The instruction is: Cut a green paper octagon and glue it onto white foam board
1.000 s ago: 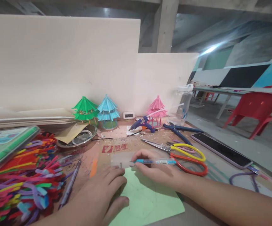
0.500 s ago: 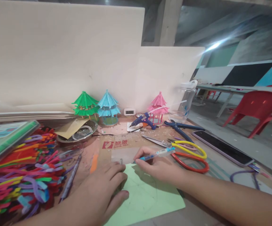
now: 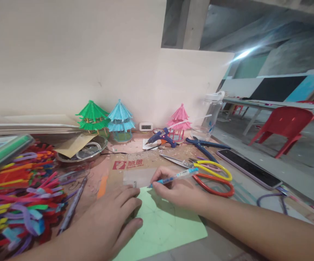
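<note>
A light green paper sheet lies on the table in front of me, with faint pencil lines on it. My left hand presses flat on its left side, fingers spread; a small metal piece shows at its fingertips. My right hand holds a blue pen, whose tip touches the sheet's far corner.
Yellow scissors and red scissors lie right of my hand, with a phone beyond. A glue gun, three paper pavilions, a bottle and a metal dish stand behind. Coloured pipe cleaners are heaped at left.
My right hand has tilted the pen from lying level to point-down on the sheet's corner. The view has dropped a little. My left hand stays pressed on the paper.
</note>
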Demonstrator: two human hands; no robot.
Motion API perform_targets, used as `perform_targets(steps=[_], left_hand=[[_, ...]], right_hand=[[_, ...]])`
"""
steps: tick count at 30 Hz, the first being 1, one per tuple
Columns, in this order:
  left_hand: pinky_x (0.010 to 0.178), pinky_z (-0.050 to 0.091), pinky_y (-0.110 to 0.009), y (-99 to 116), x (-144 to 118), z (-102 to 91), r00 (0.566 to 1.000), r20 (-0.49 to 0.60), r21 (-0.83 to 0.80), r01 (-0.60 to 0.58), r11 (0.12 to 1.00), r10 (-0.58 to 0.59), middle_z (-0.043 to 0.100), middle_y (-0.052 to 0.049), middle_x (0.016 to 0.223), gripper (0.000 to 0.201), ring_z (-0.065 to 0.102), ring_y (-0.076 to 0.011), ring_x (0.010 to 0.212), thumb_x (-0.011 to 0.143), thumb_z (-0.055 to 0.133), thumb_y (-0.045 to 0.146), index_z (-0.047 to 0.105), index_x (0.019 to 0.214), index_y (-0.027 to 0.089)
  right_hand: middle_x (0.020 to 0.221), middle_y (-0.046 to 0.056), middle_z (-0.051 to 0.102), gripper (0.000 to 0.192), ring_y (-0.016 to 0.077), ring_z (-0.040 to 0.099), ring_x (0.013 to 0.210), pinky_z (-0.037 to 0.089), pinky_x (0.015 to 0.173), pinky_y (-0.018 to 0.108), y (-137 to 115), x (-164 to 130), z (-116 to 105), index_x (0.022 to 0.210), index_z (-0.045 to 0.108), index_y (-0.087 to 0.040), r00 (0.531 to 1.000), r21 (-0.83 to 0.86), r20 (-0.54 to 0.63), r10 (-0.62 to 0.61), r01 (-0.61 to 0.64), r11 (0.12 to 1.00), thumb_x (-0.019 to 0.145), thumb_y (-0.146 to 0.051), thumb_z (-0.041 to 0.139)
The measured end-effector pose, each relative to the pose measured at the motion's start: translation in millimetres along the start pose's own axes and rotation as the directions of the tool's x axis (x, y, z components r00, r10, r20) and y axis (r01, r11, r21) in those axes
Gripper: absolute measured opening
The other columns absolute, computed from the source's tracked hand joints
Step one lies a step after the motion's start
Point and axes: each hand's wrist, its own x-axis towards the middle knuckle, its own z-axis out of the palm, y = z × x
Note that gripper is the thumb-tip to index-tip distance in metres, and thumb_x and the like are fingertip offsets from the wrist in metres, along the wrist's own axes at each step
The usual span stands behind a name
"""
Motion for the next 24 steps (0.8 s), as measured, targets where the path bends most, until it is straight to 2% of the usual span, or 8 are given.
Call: perform_targets(steps=[9, 14, 24], left_hand=[[0.086, 0.055, -0.039, -0.8, -2.3, 6.7, 1.000, -0.025, 0.022, 0.001, 1.000, 0.000, 0.070, -0.009, 0.118, 0.022, 0.065, -0.0275, 0.108, 0.097, 0.046, 0.030, 0.066, 0.102, 0.021], [0.083, 0.056, -0.040, 0.5, -0.5, 4.7, 0.999, 0.046, 0.050, -0.008, 0.999, 0.006, 0.070, -0.011, 0.118, 0.023, 0.066, -0.0278, 0.107, 0.097, 0.046, 0.029, 0.066, 0.101, 0.020], [0.086, 0.056, -0.043, 0.7, 0.6, 3.9, 0.998, 0.041, 0.036, -0.039, 0.999, 0.037, 0.069, -0.011, 0.112, 0.027, 0.065, -0.0291, 0.108, 0.100, 0.040, 0.028, 0.066, 0.102, 0.018]], right_hand=[[0.062, -0.006, 0.052, 0.009, 0.0113, 0.049, 0.057, 0.038, 0.055, 0.022, -0.5, -2.4, -2.4, 0.073, 0.052, -0.021, 0.999, -0.068, -0.040, -0.027, 0.024, 0.997, 0.081, -0.022, 0.055], [0.059, -0.006, 0.048, 0.011, 0.0118, 0.047, 0.055, 0.035, 0.054, 0.023, -0.2, -2.3, -3.1, 0.069, 0.049, -0.022, 0.999, -0.090, -0.052, 0.014, -0.019, 0.996, 0.079, -0.024, 0.054], [0.056, -0.008, 0.045, 0.016, 0.0110, 0.045, 0.053, 0.033, 0.053, 0.023, -6.4, -1.2, -0.5, 0.064, 0.047, -0.022, 0.997, -0.107, -0.042, 0.065, -0.070, 0.992, 0.076, -0.014, 0.054]])
